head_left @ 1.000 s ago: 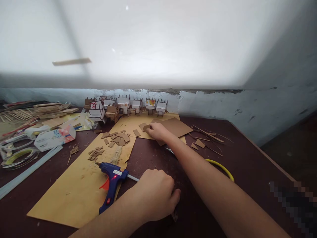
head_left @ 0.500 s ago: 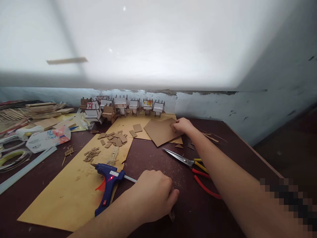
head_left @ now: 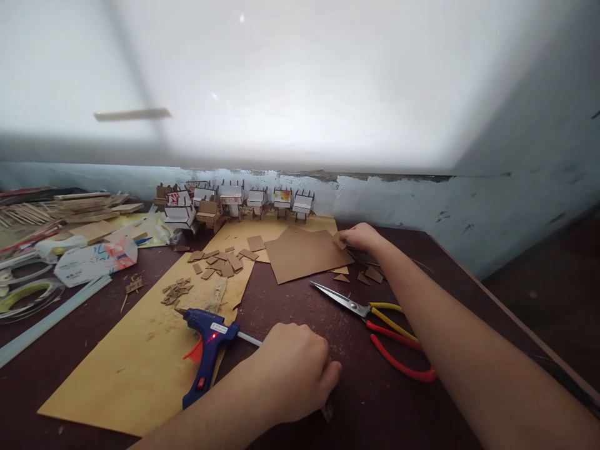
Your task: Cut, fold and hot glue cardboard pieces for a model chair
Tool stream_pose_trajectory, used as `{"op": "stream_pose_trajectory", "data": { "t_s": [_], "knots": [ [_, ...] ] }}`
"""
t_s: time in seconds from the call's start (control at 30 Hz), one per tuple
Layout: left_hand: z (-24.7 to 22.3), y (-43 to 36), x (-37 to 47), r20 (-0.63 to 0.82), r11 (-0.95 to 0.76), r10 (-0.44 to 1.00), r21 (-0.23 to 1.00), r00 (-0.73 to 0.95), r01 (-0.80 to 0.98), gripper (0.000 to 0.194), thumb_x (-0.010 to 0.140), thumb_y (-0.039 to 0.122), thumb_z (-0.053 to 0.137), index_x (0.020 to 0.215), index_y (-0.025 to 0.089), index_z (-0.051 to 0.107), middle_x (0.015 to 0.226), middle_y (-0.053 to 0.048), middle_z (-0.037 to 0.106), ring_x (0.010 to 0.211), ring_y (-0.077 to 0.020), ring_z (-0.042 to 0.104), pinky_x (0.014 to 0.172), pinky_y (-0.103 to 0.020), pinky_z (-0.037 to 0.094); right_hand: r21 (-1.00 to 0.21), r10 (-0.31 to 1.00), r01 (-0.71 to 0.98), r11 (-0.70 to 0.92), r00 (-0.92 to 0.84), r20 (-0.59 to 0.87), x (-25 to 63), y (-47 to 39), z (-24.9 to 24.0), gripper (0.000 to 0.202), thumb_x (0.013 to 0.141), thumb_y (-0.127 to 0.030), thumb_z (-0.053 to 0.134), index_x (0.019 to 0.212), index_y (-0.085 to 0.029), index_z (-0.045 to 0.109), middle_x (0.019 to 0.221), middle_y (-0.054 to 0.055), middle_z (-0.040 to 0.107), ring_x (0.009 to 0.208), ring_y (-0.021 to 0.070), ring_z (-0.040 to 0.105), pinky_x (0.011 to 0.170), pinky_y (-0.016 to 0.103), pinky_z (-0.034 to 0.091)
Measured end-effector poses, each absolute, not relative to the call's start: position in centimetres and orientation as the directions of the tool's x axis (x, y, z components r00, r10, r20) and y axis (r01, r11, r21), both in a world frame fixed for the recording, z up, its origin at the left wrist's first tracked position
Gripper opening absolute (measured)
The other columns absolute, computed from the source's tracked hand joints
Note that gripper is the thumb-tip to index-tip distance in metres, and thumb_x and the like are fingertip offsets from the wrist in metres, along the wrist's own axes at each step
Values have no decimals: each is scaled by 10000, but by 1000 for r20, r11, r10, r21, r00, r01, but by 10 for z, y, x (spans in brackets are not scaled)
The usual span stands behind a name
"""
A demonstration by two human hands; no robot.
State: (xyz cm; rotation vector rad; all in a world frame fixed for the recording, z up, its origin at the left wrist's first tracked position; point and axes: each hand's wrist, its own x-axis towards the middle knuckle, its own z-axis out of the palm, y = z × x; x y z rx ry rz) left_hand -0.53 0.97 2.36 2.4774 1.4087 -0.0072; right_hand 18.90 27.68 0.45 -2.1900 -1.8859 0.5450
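Note:
My left hand (head_left: 297, 373) is closed low in the middle, its fingers curled around something mostly hidden, with a bit of brown cardboard showing below it. At the right of the large cardboard sheets (head_left: 304, 253), my right hand (head_left: 360, 239) pinches a small cardboard piece (head_left: 339, 241). The blue glue gun (head_left: 209, 340) lies left of my left hand, on the yellow board (head_left: 117, 369). Scissors (head_left: 351, 305) with red and yellow handles lie open under my right forearm. Small cut cardboard pieces (head_left: 227, 269) are scattered on the yellow board.
Several miniature cardboard chairs (head_left: 232, 197) stand along the wall. Wooden sticks (head_left: 84, 206), tape rolls (head_left: 28, 300), a printed carton piece (head_left: 96, 259) and glue sticks (head_left: 56, 319) lie at the left. Cardboard scraps (head_left: 374, 274) sit on the dark table (head_left: 281, 306) near my right wrist.
My right hand has moved slightly right, off the large cardboard, and now holds a small piece. The large sheet has turned and shifted left. My left hand has barely moved.

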Motion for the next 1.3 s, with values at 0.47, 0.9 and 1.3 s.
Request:
{"op": "stream_pose_trajectory", "data": {
  "t_s": [0.47, 0.9, 1.3],
  "knots": [
    [28, 10, -5, -125, -448, 866, 234, 484, 863, 570, 1023, 461, 321, 825, 159, 762, 799, -160, 764, 766, -345, 748, 660, -428, 544, -436, 988, 889, -142, 103, -111, 175, 275, -1, 347, 977, -322, 674, 1283, -167, 625, 1292, 107, 641, 1080, 264, 670, 888, 445, 579],
    [29, 11, -5, -137, -437, 868, 246, 478, 865, 550, 1009, 452, 355, 826, 149, 775, 808, -175, 770, 776, -372, 752, 672, -462, 561, -600, 985, 784, -162, 96, -142, 144, 274, -5, 343, 981, -325, 668, 1283, -170, 626, 1299, 101, 639, 1080, 267, 669, 888, 449, 580],
    [27, 11, -7, -125, -455, 861, 246, 493, 856, 543, 1010, 453, 368, 814, 154, 776, 810, -157, 779, 788, -363, 758, 668, -448, 570, -877, 972, 421, -231, 128, -195, 139, 269, 10, 358, 984, -326, 664, 1293, -152, 615, 1293, 117, 638, 1071, 263, 672, 891, 456, 580]
  ]
}}
